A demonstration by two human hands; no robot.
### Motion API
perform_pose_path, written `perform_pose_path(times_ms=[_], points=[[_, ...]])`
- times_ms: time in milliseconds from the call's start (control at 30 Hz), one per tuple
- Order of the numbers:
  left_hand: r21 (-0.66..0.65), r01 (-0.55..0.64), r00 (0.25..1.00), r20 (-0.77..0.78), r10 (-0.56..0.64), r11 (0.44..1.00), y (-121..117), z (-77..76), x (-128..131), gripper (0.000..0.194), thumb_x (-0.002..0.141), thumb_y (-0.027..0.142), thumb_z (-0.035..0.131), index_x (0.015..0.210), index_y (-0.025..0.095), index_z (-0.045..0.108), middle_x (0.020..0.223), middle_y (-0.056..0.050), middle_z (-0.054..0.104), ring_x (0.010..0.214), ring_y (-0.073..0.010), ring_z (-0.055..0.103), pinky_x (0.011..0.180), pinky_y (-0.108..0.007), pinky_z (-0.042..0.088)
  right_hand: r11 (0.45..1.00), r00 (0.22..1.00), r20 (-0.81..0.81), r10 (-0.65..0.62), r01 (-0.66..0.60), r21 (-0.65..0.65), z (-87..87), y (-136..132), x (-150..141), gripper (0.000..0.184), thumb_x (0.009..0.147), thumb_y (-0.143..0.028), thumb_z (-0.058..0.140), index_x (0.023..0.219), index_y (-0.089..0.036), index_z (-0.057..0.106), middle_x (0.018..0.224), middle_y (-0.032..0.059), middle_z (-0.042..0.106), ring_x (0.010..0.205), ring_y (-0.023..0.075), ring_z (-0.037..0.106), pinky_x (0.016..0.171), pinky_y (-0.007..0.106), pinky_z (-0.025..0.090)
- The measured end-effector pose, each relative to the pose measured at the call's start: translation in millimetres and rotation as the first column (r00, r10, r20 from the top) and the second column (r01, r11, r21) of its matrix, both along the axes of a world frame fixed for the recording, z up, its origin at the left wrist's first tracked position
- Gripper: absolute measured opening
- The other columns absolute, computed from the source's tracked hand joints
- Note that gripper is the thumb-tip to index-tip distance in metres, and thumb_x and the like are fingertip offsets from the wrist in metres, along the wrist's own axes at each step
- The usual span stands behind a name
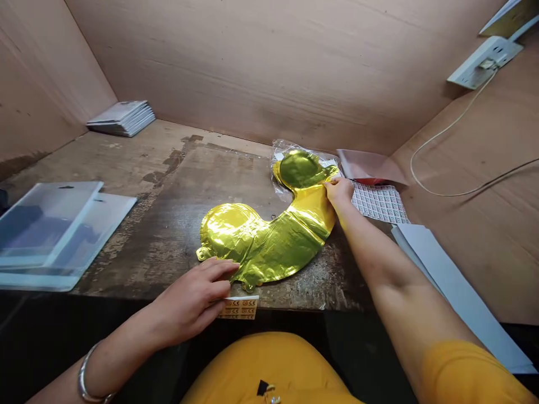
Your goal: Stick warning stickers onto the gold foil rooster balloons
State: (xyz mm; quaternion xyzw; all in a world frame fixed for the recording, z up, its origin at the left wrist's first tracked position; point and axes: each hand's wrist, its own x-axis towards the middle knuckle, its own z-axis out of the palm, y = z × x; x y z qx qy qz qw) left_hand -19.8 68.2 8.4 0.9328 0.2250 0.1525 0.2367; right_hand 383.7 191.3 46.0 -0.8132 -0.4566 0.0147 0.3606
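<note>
A flat, shiny gold foil balloon (286,247), curved with rounded ends, lies on the worn wooden table (160,224). My right hand (340,191) is at its upper right part, with fingertips pinched together against the foil near the edge. Whether a small sticker is under those fingertips cannot be made out. At the table's front edge, my left hand (197,292) holds a small sheet of CE stickers (241,308) between thumb and fingers. Its upper fingers lie beside the balloon's lower left end, partly covering it.
Clear plastic sleeves (54,230) lie at the left, and a stack of white packets (124,118) sits in the back left corner. Behind the balloon is a crinkled clear bag (280,147). A printed label sheet (381,202) and white papers (446,275) lie at right, below a wall socket (484,63).
</note>
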Motion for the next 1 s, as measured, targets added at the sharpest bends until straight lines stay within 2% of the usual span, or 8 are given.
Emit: perform_pose_path(times_ms=[200, 300, 400, 467, 633, 733, 900, 1000], points=[[-0.023, -0.005, 1.0, -0.018, 0.004, 1.0, 3.3, 0.5, 1.8, 0.012, 0.084, 0.014, 0.055, 0.077, 0.019, 0.063, 0.132, -0.007, 0.058, 0.121, -0.0226, 0.055, 0.104, -0.039, 0.044, 0.999, 0.989, 0.149, -0.021, 0.017, 0.032, 7.1, -11.0, -19.1, 0.004, 0.077, -0.014, 0.057, 0.075, -0.014, 0.06, 0.095, 0.0191, 0.063, 0.101, 0.0302, 0.053, 0.088, 0.049, 0.038], [-0.056, -0.014, 1.0, -0.019, 0.013, 0.998, 0.7, 5.9, 4.2, 0.012, 0.085, 0.015, 0.054, 0.078, 0.018, 0.063, 0.129, -0.007, 0.06, 0.117, -0.0227, 0.057, 0.103, -0.04, 0.044, 0.975, 0.949, 0.239, 0.204, -0.22, 0.042, 14.7, -57.5, -78.0, 0.017, 0.082, -0.02, 0.057, 0.097, -0.015, 0.063, 0.113, 0.0158, 0.063, 0.113, 0.0292, 0.051, 0.098, 0.047, 0.035], [-0.133, -0.117, 0.992, 0.033, 0.123, 0.984, -8.2, 18.6, 8.0, 0.014, 0.087, 0.016, 0.053, 0.08, 0.018, 0.065, 0.119, -0.008, 0.065, 0.106, -0.0209, 0.061, 0.091, -0.035, 0.049, 0.675, 0.668, 0.101, 0.737, -0.725, -0.135, 17.5, -130.1, -143.8, 0.033, 0.085, -0.033, 0.061, 0.114, -0.018, 0.06, 0.11, 0.0103, 0.067, 0.102, 0.0235, 0.059, 0.089, 0.037, 0.044], [-0.269, -0.2, 0.973, 0.057, 0.223, 0.942, -16.1, 29.0, 10.1, 0.014, 0.086, 0.016, 0.052, 0.081, 0.017, 0.066, 0.103, -0.006, 0.069, 0.092, -0.0176, 0.064, 0.08, -0.029, 0.051, 0.476, 0.497, -0.05, 0.866, -0.851, -0.222, 16.6, -171.2, -172.7, 0.031, 0.085, -0.033, 0.062, 0.113, -0.019, 0.061, 0.1, 0.007, 0.069, 0.089, 0.0201, 0.062, 0.078, 0.031, 0.047], [-0.452, -0.39, 0.919, -0.133, 0.371, 0.803, -31.3, 44.2, 2.3, 0.014, 0.083, 0.028, 0.06, 0.087, 0.019, 0.07, 0.071, 0.001, 0.067, 0.064, -0.0129, 0.059, 0.057, -0.022, 0.042, 0.497, 0.572, -0.309, 0.76, -0.817, -0.292, 4.7, -197.4, -179.8, 0.016, 0.087, -0.024, 0.053, 0.077, -0.02, 0.065, 0.066, -0.0008, 0.061, 0.062, 0.0129, 0.053, 0.058, 0.024, 0.039], [-0.628, -0.428, 0.89, -0.168, 0.424, 0.65, -32.7, 41.1, -8.7, 0.017, 0.08, 0.034, 0.064, 0.085, 0.018, 0.071, 0.071, 0.001, 0.068, 0.065, -0.0127, 0.06, 0.056, -0.021, 0.043, 0.468, 0.539, -0.5, 0.678, -0.841, -0.271, -0.3, -189.1, -169.0, 0.016, 0.085, -0.026, 0.055, 0.074, -0.019, 0.064, 0.062, -0.0024, 0.056, 0.06, 0.0111, 0.049, 0.055, 0.022, 0.038], [-0.935, -0.273, 0.85, -0.125, 0.512, 0.226, -37.2, 24.6, -12.8, 0.022, 0.071, 0.033, 0.075, 0.085, 0.016, 0.072, 0.077, 0.0, 0.071, 0.066, -0.0106, 0.062, 0.06, -0.019, 0.048, 0.455, 0.498, -0.654, 0.569, -0.853, -0.254, -8.3, -192.0, -166.4, 0.018, 0.082, -0.03, 0.057, 0.075, -0.017, 0.066, 0.066, -0.001, 0.058, 0.061, 0.0115, 0.049, 0.055, 0.022, 0.04], [-0.974, -0.209, 0.808, -0.123, 0.576, 0.085, -45.0, 15.8, -8.2, 0.024, 0.071, 0.034, 0.076, 0.086, 0.015, 0.072, 0.072, 0.001, 0.07, 0.062, -0.008, 0.061, 0.059, -0.017, 0.048, 0.437, 0.5, -0.684, 0.531, -0.853, -0.285, -11.6, -198.3, -168.2, 0.021, 0.083, -0.034, 0.057, 0.075, -0.017, 0.067, 0.066, 0.0002, 0.059, 0.061, 0.0128, 0.051, 0.054, 0.024, 0.042]])
